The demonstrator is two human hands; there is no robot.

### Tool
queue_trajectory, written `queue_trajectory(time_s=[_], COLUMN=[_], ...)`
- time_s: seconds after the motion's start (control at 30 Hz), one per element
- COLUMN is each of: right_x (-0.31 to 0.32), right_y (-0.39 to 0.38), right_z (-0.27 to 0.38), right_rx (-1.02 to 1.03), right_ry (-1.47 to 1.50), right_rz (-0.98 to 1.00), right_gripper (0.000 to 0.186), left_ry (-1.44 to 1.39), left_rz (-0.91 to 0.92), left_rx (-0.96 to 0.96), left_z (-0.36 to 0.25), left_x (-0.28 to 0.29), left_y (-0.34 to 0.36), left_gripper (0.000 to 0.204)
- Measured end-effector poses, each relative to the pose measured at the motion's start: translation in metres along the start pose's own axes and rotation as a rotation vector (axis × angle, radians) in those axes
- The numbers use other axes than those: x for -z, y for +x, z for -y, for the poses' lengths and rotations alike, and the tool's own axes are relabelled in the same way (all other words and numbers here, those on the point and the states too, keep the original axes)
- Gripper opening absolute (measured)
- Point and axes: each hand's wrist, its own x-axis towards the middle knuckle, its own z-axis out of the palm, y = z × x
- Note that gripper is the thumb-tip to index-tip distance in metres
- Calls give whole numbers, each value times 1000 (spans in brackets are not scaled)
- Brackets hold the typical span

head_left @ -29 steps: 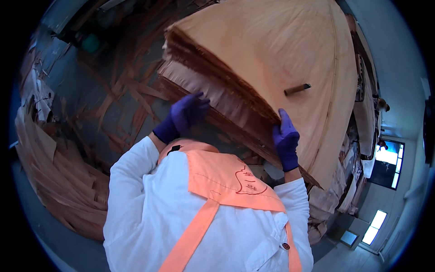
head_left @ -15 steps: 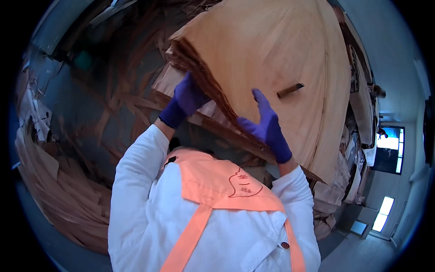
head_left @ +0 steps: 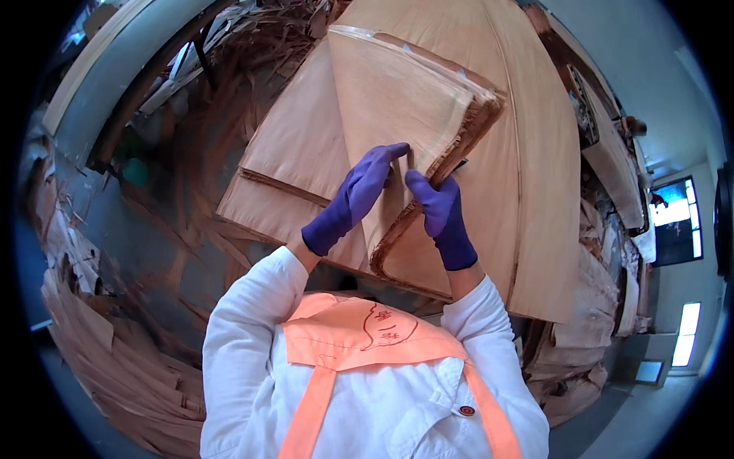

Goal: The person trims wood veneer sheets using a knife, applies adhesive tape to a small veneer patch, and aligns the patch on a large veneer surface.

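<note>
- Closest in, note one orange apron [head_left: 367, 329] over one white shirt [head_left: 260, 367], with one dark button [head_left: 467, 411] in sight.
- Just past the apron, count two purple-gloved hands: one left hand [head_left: 355, 191], laid with straight fingers against the upper face of the folded sheaf [head_left: 397, 99], apparently without a hold; one right hand [head_left: 443, 210], with grip closed on the sheaf's ragged edge, thumb to the near side.
- Find this one sheaf atop the wide veneer stack [head_left: 543, 206], in front of the chest, between and beyond both hands.
- For a good turn, pinch all layers together, support the bend with a flat left palm, and ease over slowly; probably liable to crack along the grain.
- Beside the right hand, mind one dark tip [head_left: 462, 164], otherwise hidden; possibly sharp.
- Count one stack underneath; impossible to number such thin sheets.
- Off left, see one loose veneer heap [head_left: 99, 336] and, farther, one green object [head_left: 136, 172].
- Farthest right, count two bright windows [head_left: 686, 334].
</note>
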Motion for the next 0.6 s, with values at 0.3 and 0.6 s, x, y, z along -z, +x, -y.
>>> queue_trajectory(time_s=[0.3, 0.6], right_x=[20, 11], right_y=[-1, 1], right_z=[-55, -68], right_rx=[-151, -132], right_ry=[431, 680], right_rz=[18, 182], right_gripper=[26, 32], left_ry=[169, 563], left_rz=[-738, -743], left_rx=[350, 299], left_z=[18, 52], left_x=[-36, -40], left_y=[-4, -5], left_gripper=[79, 82])
